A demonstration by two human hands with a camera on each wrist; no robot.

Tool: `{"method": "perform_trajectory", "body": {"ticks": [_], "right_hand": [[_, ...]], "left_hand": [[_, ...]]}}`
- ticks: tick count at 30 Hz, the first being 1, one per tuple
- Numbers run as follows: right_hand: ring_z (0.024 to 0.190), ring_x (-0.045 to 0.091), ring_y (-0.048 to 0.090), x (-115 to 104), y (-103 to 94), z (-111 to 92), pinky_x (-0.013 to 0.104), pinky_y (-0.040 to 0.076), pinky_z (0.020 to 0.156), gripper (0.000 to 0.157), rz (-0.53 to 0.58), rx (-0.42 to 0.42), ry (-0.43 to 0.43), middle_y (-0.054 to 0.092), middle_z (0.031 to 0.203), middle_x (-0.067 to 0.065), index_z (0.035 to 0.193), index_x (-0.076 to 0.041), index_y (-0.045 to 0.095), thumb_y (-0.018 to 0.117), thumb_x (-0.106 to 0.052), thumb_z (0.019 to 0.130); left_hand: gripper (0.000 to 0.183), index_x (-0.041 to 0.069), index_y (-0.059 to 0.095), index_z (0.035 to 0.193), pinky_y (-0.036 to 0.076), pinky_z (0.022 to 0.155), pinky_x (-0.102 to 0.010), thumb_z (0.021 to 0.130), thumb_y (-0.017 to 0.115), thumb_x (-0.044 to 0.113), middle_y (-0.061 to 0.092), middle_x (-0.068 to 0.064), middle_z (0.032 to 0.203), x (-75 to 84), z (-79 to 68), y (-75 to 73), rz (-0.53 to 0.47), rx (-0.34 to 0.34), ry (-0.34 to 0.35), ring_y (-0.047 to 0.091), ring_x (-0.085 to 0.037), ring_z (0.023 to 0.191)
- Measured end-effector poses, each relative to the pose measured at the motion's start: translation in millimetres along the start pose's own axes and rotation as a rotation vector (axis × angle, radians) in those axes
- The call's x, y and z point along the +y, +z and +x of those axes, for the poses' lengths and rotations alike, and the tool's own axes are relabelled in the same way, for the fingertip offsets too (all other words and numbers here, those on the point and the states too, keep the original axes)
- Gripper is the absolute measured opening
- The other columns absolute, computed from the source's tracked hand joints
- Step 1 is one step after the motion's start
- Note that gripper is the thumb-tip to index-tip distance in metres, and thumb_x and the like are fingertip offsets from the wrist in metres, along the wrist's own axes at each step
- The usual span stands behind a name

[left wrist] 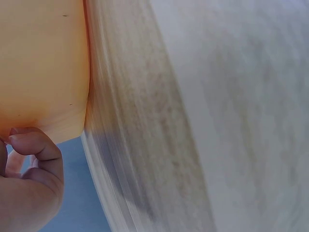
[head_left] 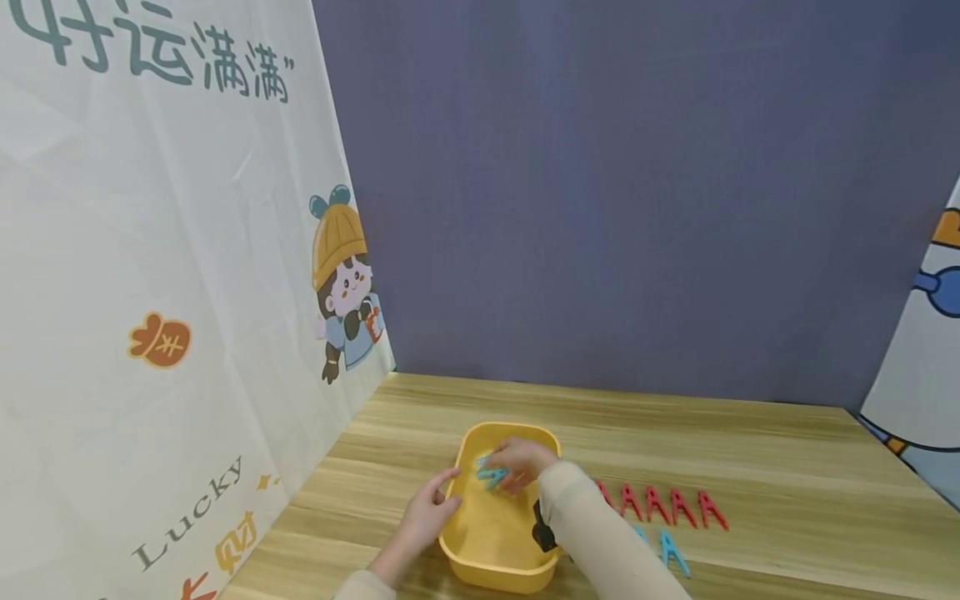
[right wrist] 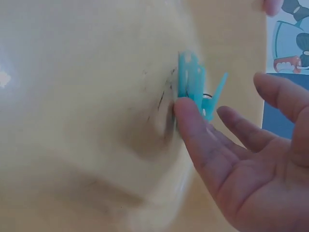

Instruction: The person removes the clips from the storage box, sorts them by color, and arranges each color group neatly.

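A yellow plastic basin (head_left: 498, 575) stands on the wooden table, its left rim gripped by my left hand (head_left: 427, 521). In the left wrist view, that hand's bent fingers (left wrist: 41, 145) are at the basin's wall. My right hand (head_left: 521, 462) reaches down inside the basin. Several light-blue clothespins (head_left: 491, 477) lie there by its fingertips. Seen from the right wrist, the fingers are spread and relaxed, one fingertip (right wrist: 188, 108) overlapping the bunched clothespins (right wrist: 190, 79).
To the right of the basin is a row of red clothespins (head_left: 678, 507), partly hidden by the right sleeve (head_left: 592, 525). Nearer, a blue clothespin (head_left: 672, 552) lies on the table (head_left: 787, 500). A printed white cloth (head_left: 187, 250) hangs at left, a dark-blue one (head_left: 637, 208) behind.
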State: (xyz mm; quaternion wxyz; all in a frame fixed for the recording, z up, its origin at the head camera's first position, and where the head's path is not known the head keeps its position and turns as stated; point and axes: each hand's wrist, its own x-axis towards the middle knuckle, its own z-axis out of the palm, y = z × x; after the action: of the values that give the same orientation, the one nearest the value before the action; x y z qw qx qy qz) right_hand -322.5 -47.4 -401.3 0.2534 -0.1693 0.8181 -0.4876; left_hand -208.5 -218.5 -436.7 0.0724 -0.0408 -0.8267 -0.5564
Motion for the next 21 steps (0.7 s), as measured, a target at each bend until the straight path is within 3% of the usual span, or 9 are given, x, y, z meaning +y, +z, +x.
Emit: {"method": "perform_trajectory", "body": {"ticks": [10,16,21], "right_hand": [[0.07,0.029,0.063,-5,-1.1,-4,0.038,0.052,0.069,0.038,-0.049,0.002,-0.026,0.058,0.1,0.016,0.113,0.011,0.055,0.061,-0.013,0.084],[0.059,0.018,0.06,-9,-1.5,-7,0.035,0.053,0.064,0.026,-0.037,-0.032,-0.072,0.062,0.088,0.02,0.094,0.009,0.063,0.062,-0.015,0.085],[0.055,0.016,0.06,-11,-2.4,-9,0.037,0.053,0.064,0.025,0.003,-0.029,-0.11,0.062,0.076,0.016,0.085,0.01,0.064,0.064,-0.015,0.085]], "left_hand": [[0.046,-0.001,0.045,0.131,0.037,0.046,-0.017,0.087,0.058,0.007,0.046,-0.003,0.068,1.2,0.1,-0.7,0.021,-0.008,0.01,0.042,-0.01,0.053],[0.046,-0.001,0.045,0.13,0.037,0.046,-0.018,0.087,0.058,0.008,0.046,-0.003,0.068,0.8,-0.3,0.4,0.031,-0.002,0.01,0.043,-0.011,0.053],[0.044,-0.001,0.046,0.129,0.036,0.046,-0.019,0.087,0.058,0.006,0.046,-0.002,0.066,-1.0,-0.3,0.2,0.029,0.013,0.014,0.042,-0.01,0.053]]}}
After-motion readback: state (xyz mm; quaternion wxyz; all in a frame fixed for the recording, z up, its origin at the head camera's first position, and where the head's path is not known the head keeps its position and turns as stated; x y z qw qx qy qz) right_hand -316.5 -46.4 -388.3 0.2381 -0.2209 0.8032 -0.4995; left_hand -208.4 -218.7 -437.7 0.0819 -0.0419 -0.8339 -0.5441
